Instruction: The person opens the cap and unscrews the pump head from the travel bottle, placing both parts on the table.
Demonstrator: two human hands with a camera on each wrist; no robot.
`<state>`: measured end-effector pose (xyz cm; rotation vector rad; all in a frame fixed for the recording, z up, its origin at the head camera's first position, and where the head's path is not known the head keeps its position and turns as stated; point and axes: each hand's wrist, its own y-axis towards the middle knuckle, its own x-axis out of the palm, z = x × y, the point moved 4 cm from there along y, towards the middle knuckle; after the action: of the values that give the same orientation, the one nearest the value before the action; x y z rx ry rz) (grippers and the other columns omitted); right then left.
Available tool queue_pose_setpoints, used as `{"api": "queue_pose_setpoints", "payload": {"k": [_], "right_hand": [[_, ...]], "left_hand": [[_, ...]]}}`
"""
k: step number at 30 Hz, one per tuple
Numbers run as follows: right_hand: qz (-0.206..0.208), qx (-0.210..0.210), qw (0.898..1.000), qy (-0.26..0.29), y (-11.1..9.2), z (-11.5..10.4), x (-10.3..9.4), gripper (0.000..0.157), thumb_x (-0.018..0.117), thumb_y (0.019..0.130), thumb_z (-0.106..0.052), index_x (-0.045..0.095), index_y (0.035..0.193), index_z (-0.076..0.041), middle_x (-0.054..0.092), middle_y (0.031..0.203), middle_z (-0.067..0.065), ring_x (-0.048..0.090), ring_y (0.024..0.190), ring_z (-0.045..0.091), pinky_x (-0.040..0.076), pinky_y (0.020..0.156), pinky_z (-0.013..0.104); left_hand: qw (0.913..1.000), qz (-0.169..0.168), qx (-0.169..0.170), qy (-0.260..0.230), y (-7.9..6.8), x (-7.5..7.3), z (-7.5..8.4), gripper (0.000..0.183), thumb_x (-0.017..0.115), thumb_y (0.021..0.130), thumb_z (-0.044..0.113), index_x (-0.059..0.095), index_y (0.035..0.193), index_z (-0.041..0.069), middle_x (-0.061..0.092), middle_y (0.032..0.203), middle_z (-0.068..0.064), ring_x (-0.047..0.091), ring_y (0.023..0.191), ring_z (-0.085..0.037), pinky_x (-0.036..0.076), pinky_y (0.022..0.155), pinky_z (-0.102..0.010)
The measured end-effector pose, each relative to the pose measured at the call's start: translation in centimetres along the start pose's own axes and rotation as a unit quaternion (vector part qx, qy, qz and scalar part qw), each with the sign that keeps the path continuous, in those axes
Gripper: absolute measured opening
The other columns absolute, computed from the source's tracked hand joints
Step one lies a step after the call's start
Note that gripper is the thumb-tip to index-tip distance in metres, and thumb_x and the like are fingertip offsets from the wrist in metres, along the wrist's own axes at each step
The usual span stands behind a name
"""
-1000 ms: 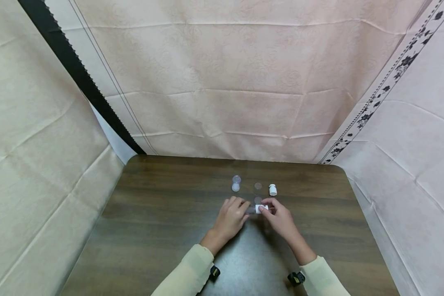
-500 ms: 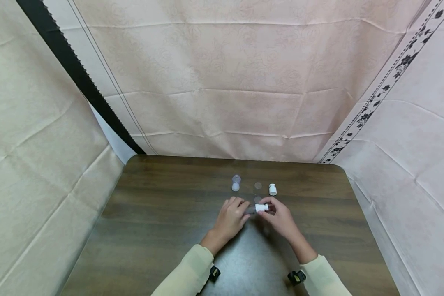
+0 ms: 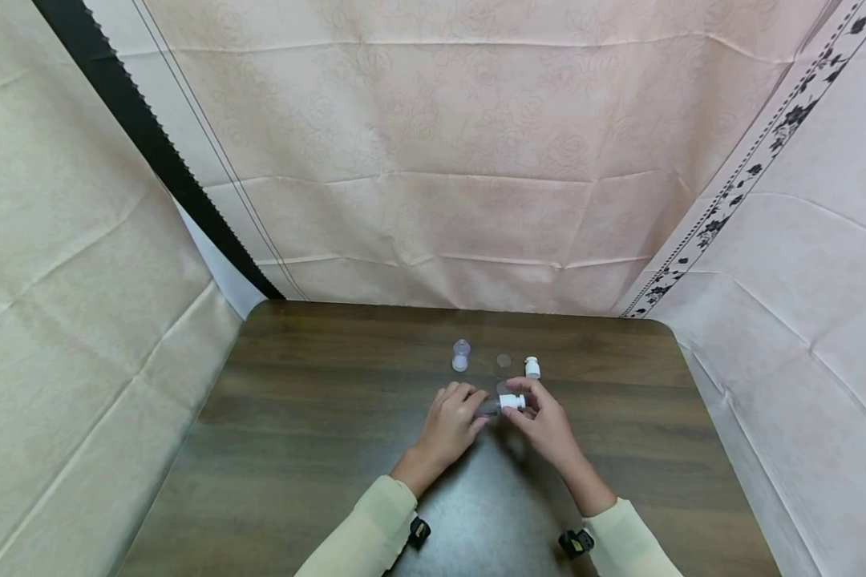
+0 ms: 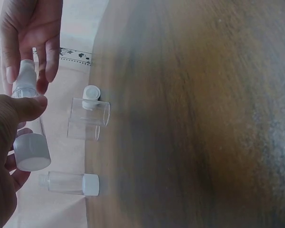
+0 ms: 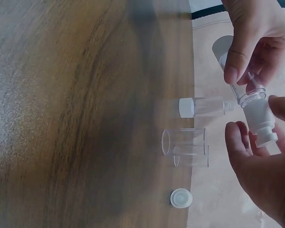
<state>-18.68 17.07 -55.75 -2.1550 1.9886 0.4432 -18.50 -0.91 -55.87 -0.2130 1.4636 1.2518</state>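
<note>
My left hand (image 3: 451, 421) grips a clear bottle (image 4: 35, 125) with a white base, held tilted above the table. A white pump head (image 5: 258, 114) sits at the bottle's neck. Around this pump head curl the fingers and thumb of my right hand (image 3: 546, 429); the right wrist view shows its thumb against the collar and some fingers a little apart from it. Beyond the hands stands a second clear bottle (image 3: 460, 357) with a white base and bare threaded neck. Another white pump head (image 3: 532, 369) stands to its right.
Two clear cylindrical caps (image 5: 184, 141) stand between the second bottle and the loose pump head. All rest near the far edge of the brown wooden table (image 3: 296, 449). Pale cloth (image 3: 433, 160) hangs behind the table and at both sides.
My right hand's fingers have shifted around the pump head, its index finger lifting slightly, so more of the white part shows. My left hand keeps its grip on the bottle almost unmoved.
</note>
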Motion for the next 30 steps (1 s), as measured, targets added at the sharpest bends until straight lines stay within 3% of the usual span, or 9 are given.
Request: {"api": "queue_pose_setpoints", "payload": {"k": [5, 11, 19, 24, 30], "right_hand": [[0.009, 0.024, 1.0, -0.013, 0.0, 0.32, 0.04, 0.042, 0.076, 0.093, -0.005, 0.059, 0.131, -0.004, 0.063, 0.134, 0.023, 0.068, 0.112, 0.03, 0.054, 0.083, 0.018], [0.028, 0.041, 0.997, -0.054, -0.08, 0.52, -0.03, 0.034, 0.078, 0.091, -0.008, 0.063, 0.122, -0.005, 0.07, 0.116, 0.019, 0.067, 0.095, 0.021, 0.052, 0.073, 0.021], [0.035, -0.004, 0.998, -0.048, -0.13, 0.16, 0.13, 0.041, 0.082, 0.083, 0.004, 0.064, 0.119, -0.004, 0.071, 0.112, 0.017, 0.067, 0.096, 0.018, 0.055, 0.076, 0.017], [0.04, -0.039, 0.996, -0.064, -0.24, -0.01, 0.13, 0.044, 0.087, 0.079, 0.003, 0.064, 0.117, -0.004, 0.071, 0.113, 0.014, 0.068, 0.098, 0.023, 0.056, 0.077, 0.02], [0.057, -0.052, 0.994, -0.082, -0.26, -0.17, 0.02, 0.043, 0.087, 0.078, 0.003, 0.065, 0.114, -0.005, 0.072, 0.112, 0.012, 0.069, 0.099, 0.025, 0.058, 0.078, 0.021]], "left_hand": [[0.9998, 0.017, 0.012, 0.004, -0.01, -0.08, 0.07, 0.034, 0.09, 0.08, 0.025, 0.076, 0.109, 0.013, 0.069, 0.101, 0.0, 0.062, 0.09, -0.016, 0.049, 0.071, -0.031], [0.9991, 0.027, 0.027, 0.02, -0.12, 0.03, 0.16, 0.035, 0.091, 0.079, 0.025, 0.076, 0.109, 0.013, 0.069, 0.101, 0.0, 0.062, 0.091, -0.017, 0.047, 0.07, -0.031], [0.9997, 0.016, 0.015, 0.007, -0.17, 0.0, 0.19, 0.035, 0.09, 0.08, 0.025, 0.076, 0.109, 0.013, 0.07, 0.102, 0.0, 0.063, 0.091, -0.017, 0.049, 0.071, -0.031], [1.0, 0.003, 0.001, 0.001, -0.18, 0.05, 0.13, 0.034, 0.089, 0.082, 0.028, 0.076, 0.111, 0.013, 0.07, 0.103, 0.001, 0.063, 0.093, -0.016, 0.05, 0.074, -0.031], [1.0, 0.001, -0.001, -0.004, -0.29, 0.17, 0.08, 0.035, 0.089, 0.082, 0.029, 0.076, 0.11, 0.013, 0.069, 0.101, 0.001, 0.063, 0.092, -0.016, 0.051, 0.074, -0.032]]}}
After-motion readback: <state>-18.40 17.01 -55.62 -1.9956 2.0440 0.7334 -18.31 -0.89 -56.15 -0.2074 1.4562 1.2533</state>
